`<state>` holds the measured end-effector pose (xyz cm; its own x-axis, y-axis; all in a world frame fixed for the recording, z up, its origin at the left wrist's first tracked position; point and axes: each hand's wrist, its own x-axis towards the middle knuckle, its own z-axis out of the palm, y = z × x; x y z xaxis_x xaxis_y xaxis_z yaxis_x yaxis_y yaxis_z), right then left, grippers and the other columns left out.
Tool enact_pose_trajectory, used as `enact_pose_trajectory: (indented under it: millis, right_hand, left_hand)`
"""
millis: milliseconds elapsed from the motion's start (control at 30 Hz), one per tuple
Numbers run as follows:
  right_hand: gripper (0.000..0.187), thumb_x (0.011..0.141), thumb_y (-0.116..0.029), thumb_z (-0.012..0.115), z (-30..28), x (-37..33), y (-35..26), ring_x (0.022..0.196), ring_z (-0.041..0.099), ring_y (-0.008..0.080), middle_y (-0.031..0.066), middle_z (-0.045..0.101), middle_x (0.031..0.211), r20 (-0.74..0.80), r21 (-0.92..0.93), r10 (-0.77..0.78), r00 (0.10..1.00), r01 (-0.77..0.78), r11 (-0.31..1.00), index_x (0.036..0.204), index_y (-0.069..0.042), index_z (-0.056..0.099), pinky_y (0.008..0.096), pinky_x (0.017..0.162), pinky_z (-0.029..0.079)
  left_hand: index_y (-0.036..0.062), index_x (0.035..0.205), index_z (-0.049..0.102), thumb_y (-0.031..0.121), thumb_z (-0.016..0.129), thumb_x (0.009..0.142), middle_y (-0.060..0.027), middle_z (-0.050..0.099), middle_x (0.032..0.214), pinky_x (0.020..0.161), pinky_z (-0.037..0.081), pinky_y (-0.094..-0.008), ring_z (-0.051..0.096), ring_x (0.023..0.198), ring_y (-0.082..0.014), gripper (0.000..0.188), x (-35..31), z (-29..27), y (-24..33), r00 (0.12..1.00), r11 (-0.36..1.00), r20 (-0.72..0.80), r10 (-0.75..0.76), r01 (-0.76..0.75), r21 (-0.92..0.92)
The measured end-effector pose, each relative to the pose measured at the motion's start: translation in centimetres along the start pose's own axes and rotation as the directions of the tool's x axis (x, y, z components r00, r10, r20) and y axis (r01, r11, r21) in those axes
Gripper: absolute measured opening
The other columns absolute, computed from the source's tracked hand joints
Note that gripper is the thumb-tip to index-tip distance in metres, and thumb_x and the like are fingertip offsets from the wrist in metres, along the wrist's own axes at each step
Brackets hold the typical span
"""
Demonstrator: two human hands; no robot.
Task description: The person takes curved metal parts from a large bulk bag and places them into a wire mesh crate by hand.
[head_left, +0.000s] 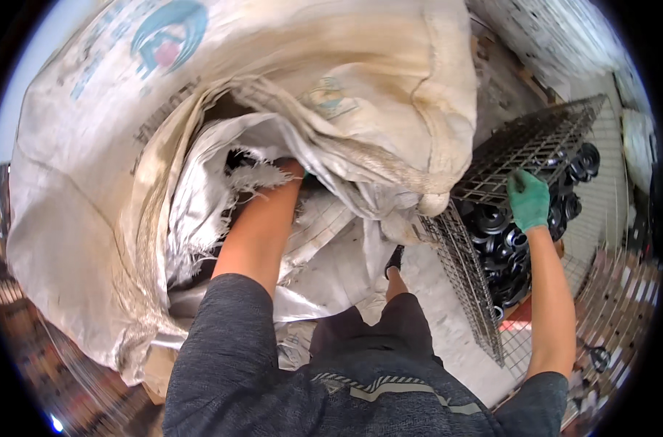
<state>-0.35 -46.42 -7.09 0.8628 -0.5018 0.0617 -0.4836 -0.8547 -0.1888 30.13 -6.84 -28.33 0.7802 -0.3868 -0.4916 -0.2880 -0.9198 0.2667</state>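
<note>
A large off-white woven bulk bag (76,189) fills the left and top of the view, its mouth bunched and its inner lining frayed. My left forearm (262,226) reaches into that opening. Only a sliver of green glove shows there, so the fingers and anything they touch are hidden. On the right, my right hand (528,198), in a green glove, is closed over the upper edge of a wire mesh basket (462,273). The basket stands tilted and holds many shiny black round parts (504,255).
Pale floor (440,306) shows between the bag and the basket, with my foot (395,262) on it. More wrapped white sacks (557,36) stand at the far right. Stacked brown goods (615,320) lie beyond the wire mesh at the lower right.
</note>
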Motion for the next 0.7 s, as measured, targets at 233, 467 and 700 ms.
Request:
enact_pose_trajectory:
  millis: [233, 467, 700]
  right_hand:
    - [0.013, 0.083, -0.018, 0.065, -0.6, -0.2, -0.2, 0.075, 0.064, 0.0338, 0.0142, 0.068, 0.077, -0.029, 0.057, 0.015, 0.999, -0.013, 0.998, 0.085, -0.007, 0.071, 0.0410, 0.073, 0.050]
    - [0.011, 0.082, -0.018, 0.065, -0.6, -0.1, -0.1, 0.073, 0.064, 0.0328, 0.0129, 0.067, 0.073, -0.053, 0.005, -0.050, 0.997, 0.051, 0.999, 0.081, -0.008, 0.070, 0.0414, 0.080, 0.047]
    - [0.017, 0.085, -0.023, 0.060, -0.2, 0.2, 0.5, 0.075, 0.064, 0.0328, 0.0124, 0.067, 0.075, 0.027, -0.059, -0.076, 0.997, 0.077, 0.995, 0.082, -0.008, 0.068, 0.0421, 0.081, 0.046]
  left_hand:
    - [0.0059, 0.148, 0.034, 0.052, 0.044, 0.098, -0.0139, 0.042, 0.150, 0.115, 0.029, -0.0419, 0.037, 0.138, -0.0302, 0.069, 0.0, 0.9, 0.7, 0.997, 0.997, -0.020, -0.070, 0.070, 0.032]
    - [0.0061, 0.147, 0.036, 0.051, 0.044, 0.098, -0.0142, 0.043, 0.149, 0.114, 0.030, -0.0436, 0.038, 0.137, -0.0311, 0.068, 0.6, -1.5, -0.5, 0.987, 0.989, -0.100, -0.128, 0.120, -0.086]
    - [0.0063, 0.146, 0.039, 0.051, 0.044, 0.097, -0.0145, 0.044, 0.148, 0.114, 0.031, -0.0453, 0.040, 0.135, -0.0320, 0.066, 1.5, -0.5, -2.7, 0.969, 0.978, -0.161, -0.186, 0.166, -0.128]
